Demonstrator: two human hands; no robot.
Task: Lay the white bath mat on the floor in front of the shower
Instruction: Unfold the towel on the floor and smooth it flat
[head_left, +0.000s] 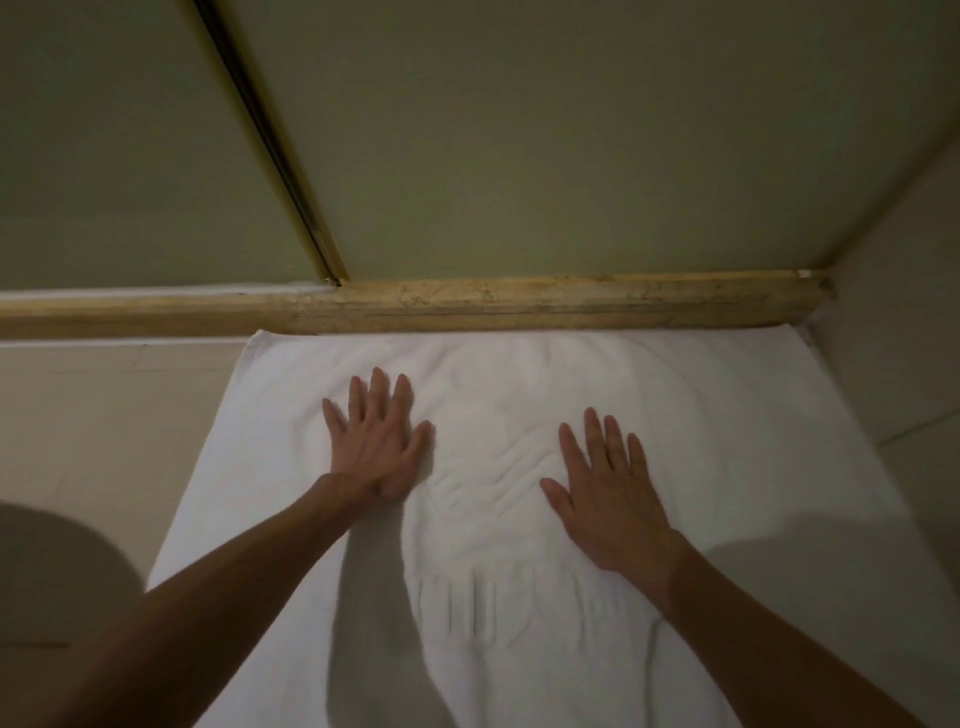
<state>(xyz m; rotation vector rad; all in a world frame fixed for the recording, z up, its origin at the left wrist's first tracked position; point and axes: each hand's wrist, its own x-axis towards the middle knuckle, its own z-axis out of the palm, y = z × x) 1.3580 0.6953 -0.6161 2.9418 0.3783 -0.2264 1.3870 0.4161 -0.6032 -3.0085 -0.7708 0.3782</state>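
The white bath mat (701, 415) lies spread flat on the floor, its far edge against the tan stone shower threshold (519, 304). My left hand (376, 441) rests palm down on the mat's left half, fingers spread. My right hand (608, 499) lies flat on the mat to the right of centre, fingers apart. Small wrinkles show in the mat between the two hands and below them. Neither hand holds anything.
Behind the threshold stands the glass shower door (545, 156) with a brass frame strip (270, 150) at the left. A wall (904, 338) closes the right side next to the mat. Beige floor tile (114, 415) extends to the left of the mat.
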